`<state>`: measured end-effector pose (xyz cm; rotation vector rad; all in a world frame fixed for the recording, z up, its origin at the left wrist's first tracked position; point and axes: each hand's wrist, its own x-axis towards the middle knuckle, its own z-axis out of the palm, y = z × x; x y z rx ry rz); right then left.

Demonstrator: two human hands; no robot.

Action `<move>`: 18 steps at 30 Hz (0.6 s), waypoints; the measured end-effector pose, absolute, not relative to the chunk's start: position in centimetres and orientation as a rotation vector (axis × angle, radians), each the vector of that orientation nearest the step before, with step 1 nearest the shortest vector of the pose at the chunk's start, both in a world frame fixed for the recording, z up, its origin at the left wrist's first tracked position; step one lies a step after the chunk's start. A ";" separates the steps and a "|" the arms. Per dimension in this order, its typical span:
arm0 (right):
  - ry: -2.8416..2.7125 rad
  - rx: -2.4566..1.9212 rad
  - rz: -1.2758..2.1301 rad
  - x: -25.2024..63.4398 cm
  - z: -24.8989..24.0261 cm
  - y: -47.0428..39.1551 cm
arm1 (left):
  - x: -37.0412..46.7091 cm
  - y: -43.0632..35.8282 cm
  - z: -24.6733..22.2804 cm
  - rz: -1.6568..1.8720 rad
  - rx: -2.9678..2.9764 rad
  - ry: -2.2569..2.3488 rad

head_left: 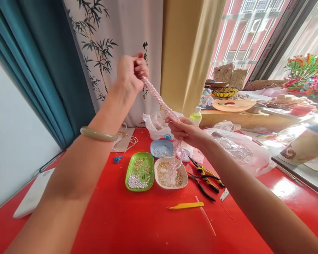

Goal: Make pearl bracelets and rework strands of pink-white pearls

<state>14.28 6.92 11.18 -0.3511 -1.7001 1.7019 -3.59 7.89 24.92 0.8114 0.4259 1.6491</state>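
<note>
"Above the red desk (116, 218), where do the pink bead strands (159, 100) run?"

"Between the person's two hands, on a slant. Their long axis drops from the left hand (135, 72), up high, down and rightward to the right hand (182, 129), then the rest hangs nearly straight down."

"Are the fingers loose on them?"

"No. The left fingers are curled tight around the upper end; the right ones close in a pinch farther along, thumb uppermost."

"And the hanging part?"

"It falls in loops over the cream dish (171, 187) of gold beads. Whether the lowest loops rest on those beads cannot be told."

"Which hand is nearer that dish?"

"The right, by far; the dish lies below it and slightly to its left. The green tray (131, 168) sits just left of the dish, and the pliers (206, 174) lie to its right."
</note>
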 end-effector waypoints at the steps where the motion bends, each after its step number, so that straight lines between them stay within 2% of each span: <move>1: -1.698 -0.351 1.714 14.5 11.0 6.7 | -4.4 8.2 24.8 1.680 0.752 0.448; 9: -1.891 -0.560 1.799 15.9 6.9 5.6 | -10.6 11.1 22.3 1.957 0.410 0.590; 14: -1.797 -0.791 1.851 18.9 4.8 4.7 | -16.6 11.3 21.2 2.084 0.340 0.654; 18: -1.943 -0.917 1.652 19.4 4.8 4.7 | -18.4 12.2 19.1 2.087 0.271 0.683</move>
